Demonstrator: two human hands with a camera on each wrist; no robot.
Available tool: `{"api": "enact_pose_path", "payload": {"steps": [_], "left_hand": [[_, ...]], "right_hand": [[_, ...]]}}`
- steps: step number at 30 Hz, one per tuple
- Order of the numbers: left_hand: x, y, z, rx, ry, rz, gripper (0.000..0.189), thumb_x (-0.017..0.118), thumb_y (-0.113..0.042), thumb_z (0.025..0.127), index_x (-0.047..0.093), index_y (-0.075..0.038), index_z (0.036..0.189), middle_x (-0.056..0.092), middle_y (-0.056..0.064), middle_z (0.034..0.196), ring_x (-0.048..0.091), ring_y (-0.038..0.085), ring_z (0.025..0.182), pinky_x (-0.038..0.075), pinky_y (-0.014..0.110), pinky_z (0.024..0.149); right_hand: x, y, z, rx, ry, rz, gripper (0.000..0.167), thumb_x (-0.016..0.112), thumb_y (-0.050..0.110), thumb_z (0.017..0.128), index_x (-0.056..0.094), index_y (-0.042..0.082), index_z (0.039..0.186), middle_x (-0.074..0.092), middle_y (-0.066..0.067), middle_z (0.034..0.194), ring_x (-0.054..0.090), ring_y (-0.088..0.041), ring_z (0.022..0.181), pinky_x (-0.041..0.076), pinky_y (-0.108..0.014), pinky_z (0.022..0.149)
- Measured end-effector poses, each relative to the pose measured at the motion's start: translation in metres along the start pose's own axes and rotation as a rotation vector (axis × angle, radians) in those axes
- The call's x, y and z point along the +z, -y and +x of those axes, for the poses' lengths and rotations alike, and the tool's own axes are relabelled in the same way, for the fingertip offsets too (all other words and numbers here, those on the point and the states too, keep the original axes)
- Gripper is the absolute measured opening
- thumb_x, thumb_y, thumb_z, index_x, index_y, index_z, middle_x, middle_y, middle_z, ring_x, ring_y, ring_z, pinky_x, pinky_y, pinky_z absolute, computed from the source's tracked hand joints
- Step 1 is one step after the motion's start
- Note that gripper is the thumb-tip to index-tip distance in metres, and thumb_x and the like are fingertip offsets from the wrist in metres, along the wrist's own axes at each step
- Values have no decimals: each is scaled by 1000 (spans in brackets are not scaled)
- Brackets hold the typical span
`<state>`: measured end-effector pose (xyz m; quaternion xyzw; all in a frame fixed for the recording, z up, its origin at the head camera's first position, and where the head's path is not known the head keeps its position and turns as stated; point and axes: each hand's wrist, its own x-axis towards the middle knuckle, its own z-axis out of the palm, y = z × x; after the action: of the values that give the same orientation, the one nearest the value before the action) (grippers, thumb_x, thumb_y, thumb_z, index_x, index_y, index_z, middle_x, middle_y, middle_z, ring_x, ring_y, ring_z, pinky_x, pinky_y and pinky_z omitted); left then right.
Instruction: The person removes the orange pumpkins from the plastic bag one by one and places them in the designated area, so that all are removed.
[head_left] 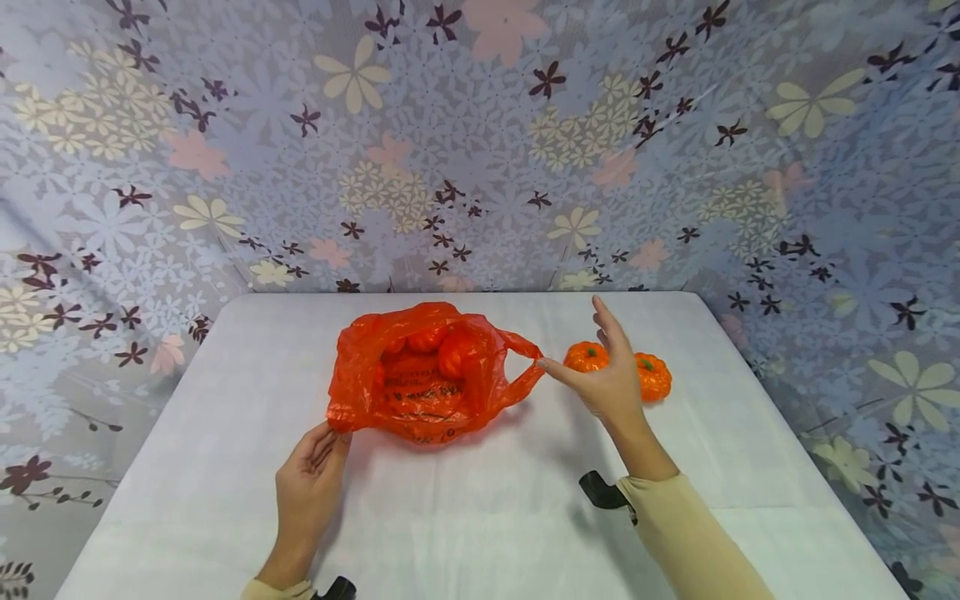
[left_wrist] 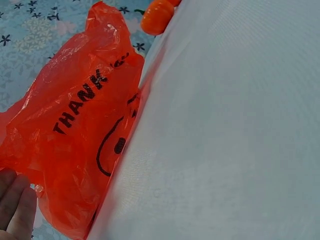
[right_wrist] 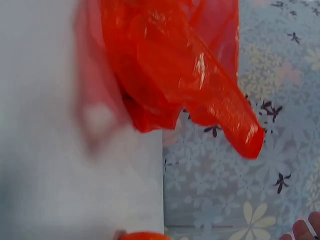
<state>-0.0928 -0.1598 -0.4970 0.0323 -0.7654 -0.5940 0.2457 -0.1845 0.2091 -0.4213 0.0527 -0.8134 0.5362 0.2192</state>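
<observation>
One left hand (head_left: 309,471) pinches a red bag (head_left: 427,408), seemingly to steady it. The right hand (head_left: 611,387), spread wide, touches the handle (head_left: 527,386).

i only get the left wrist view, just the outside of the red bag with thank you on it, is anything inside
Observer: Yes, the head view shows round, ribbed things inside the red bag.
Operator: ok and what's at the other end of it
Observer: The right hand, thumb and fingers wide apart, its thumb tip by the bag's handle; I can't tell whether they touch.
Operator: any loose ones near there
Observer: In the head view, one orange pumpkin shows left of that palm, another right of it.
</observation>
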Motion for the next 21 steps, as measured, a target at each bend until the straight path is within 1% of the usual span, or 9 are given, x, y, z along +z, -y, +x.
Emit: {"api": "enact_pose_path", "payload": {"steps": [5,8,12,16,21], "left_hand": [[1,3,0,0,-7,37,27,72,-8,94,68,4,118,73,15,112,68,2,98,53,16,84],[1,4,-1,-4,-5,48,27,72,-9,95,67,4,118,73,14,112,68,1,98,53,16,84],[0,3,0,-4,-1,39,27,72,-9,95,67,3,119,73,12,112,68,0,99,53,16,84],[1,2,1,-9,5,18,27,73,-9,94,68,3,118,73,13,112,68,-1,99,53,16,85],[2,1,1,-15,6,21,26,72,-9,95,68,3,118,73,14,113,68,0,99,53,16,85]], "right_hand": [[10,9,0,-18,42,58,100,94,20,72,38,24,156,40,4,156,40,-23,140,35,-47,115],[17,14,-1,-59,69,108,99,94,15,72,40,22,155,43,3,154,42,-23,138,35,-45,115],[28,20,-3,-109,104,138,97,94,13,72,42,21,154,44,3,153,43,-24,137,35,-45,115],[41,23,-3,-125,139,157,97,94,15,71,44,22,153,44,6,153,44,-24,136,37,-44,114],[60,28,-6,-102,194,205,97,95,19,71,44,26,153,46,8,151,48,-20,133,42,-48,110]]}}
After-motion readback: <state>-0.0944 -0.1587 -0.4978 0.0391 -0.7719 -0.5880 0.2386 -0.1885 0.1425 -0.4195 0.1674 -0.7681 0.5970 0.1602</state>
